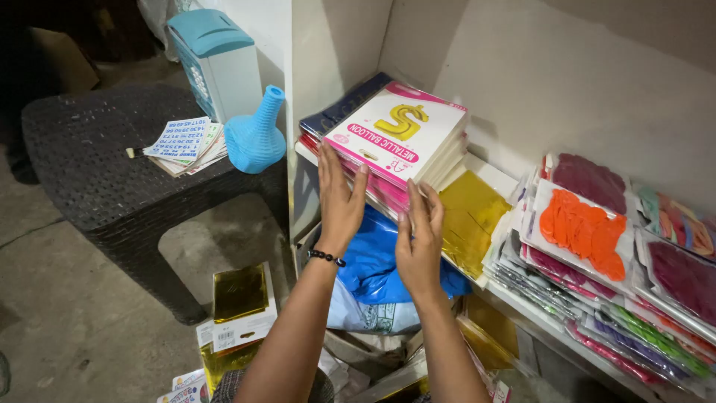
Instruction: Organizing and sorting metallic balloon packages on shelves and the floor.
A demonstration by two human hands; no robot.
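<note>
Both hands square a pack stack at the shelf's left end.

Left hand and right hand, fingers spread flat, press the front edge of the balloon packs, evidently to align them. Gold foil lies just beside; beyond, a blue vase stands on the table's corner.

Left hand and right hand, both flat-open, pressed the front edge of a balloon-pack stack at frame centre on a white shelf.
</note>
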